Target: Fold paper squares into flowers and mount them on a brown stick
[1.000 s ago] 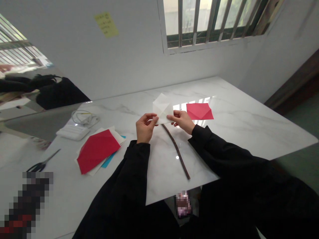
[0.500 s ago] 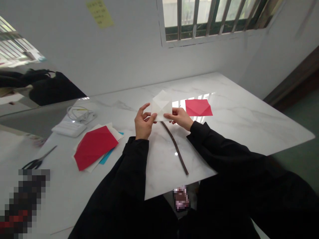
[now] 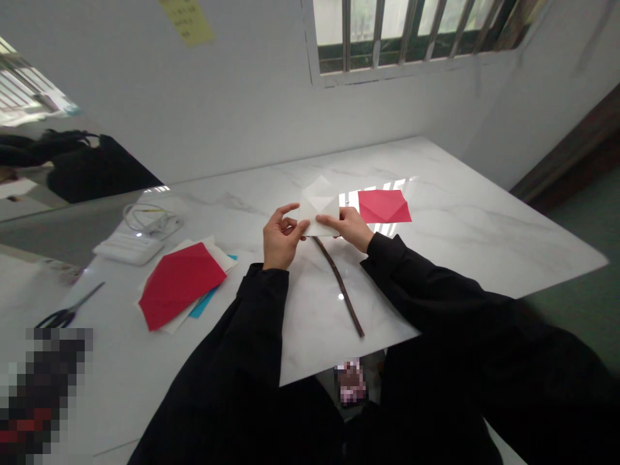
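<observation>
Centrally, a folded white paper [image 3: 320, 201] is held up between the two hands, over the middle of the desk [image 3: 465, 213], with its pointed flap turned toward the far edge. Its lower left corner is pinched by the thumb of the left hand [image 3: 281, 237], whose index finger is raised beside the paper. Its lower right part is gripped by the right hand [image 3: 352, 226], with the thumb laid across the front. Whether the paper is rested on the desk cannot be told.

Below it a brown stick [image 3: 339, 279] is laid toward the near edge, its upper end hidden by the paper. Beyond the right hand, nearer the far edge, a folded red paper [image 3: 385, 205] is placed. Left of the left hand, a red sheet [image 3: 181, 284] is stacked over white sheets and a blue sheet [image 3: 206, 303]; scissors [image 3: 70, 313] are set farther left.
</observation>
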Action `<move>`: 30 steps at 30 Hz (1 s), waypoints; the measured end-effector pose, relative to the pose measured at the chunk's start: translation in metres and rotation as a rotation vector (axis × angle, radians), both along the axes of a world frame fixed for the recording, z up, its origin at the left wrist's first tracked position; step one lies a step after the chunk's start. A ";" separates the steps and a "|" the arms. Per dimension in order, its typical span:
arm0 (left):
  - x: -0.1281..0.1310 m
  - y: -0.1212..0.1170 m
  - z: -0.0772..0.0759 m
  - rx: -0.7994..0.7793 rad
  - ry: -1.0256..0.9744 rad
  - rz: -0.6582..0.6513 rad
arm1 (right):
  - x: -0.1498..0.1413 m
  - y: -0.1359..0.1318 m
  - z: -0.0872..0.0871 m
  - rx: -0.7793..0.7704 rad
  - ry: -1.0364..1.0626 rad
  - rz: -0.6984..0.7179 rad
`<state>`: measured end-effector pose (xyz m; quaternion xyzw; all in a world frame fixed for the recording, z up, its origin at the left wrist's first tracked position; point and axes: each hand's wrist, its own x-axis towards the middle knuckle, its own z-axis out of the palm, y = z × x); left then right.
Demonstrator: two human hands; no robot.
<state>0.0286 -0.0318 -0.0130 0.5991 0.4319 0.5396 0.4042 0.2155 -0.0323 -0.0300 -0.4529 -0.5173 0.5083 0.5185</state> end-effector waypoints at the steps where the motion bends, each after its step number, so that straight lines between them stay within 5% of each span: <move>1: 0.000 0.000 0.000 0.001 -0.005 -0.002 | 0.000 0.000 0.000 0.006 -0.001 -0.007; 13: -0.003 0.006 -0.009 -0.203 -0.099 -0.090 | 0.008 0.004 0.006 0.032 0.077 -0.149; 30: -0.005 0.004 -0.002 -0.266 -0.151 -0.094 | 0.006 0.003 0.005 0.034 0.097 -0.117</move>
